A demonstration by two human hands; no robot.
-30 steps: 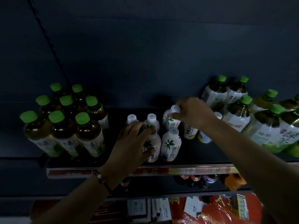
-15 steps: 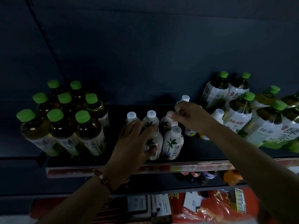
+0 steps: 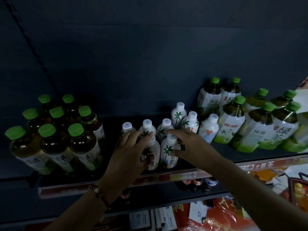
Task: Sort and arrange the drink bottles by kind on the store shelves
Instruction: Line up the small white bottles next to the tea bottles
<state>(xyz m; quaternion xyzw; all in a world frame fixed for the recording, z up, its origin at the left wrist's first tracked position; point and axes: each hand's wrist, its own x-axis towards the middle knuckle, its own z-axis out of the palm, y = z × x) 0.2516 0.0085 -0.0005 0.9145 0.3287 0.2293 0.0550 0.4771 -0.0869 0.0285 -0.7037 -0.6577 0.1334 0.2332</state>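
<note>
From the head view, the small white palm-tree bottles (image 3: 168,151) were seen clustered mid-shelf (image 3: 183,165), each upright, long axis vertical, caps upward. One front bottle was gripped by the left hand (image 3: 131,152), fingers curled round it; its neighbour was clasped by the right hand (image 3: 188,145). Dark green-capped tea bottles (image 3: 55,139) were ranged left, large green tea bottles (image 3: 250,125) right.

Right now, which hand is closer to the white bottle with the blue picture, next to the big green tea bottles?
The right hand. It sits just beside that white bottle, while the left hand grips a palm-tree bottle farther away.
</note>
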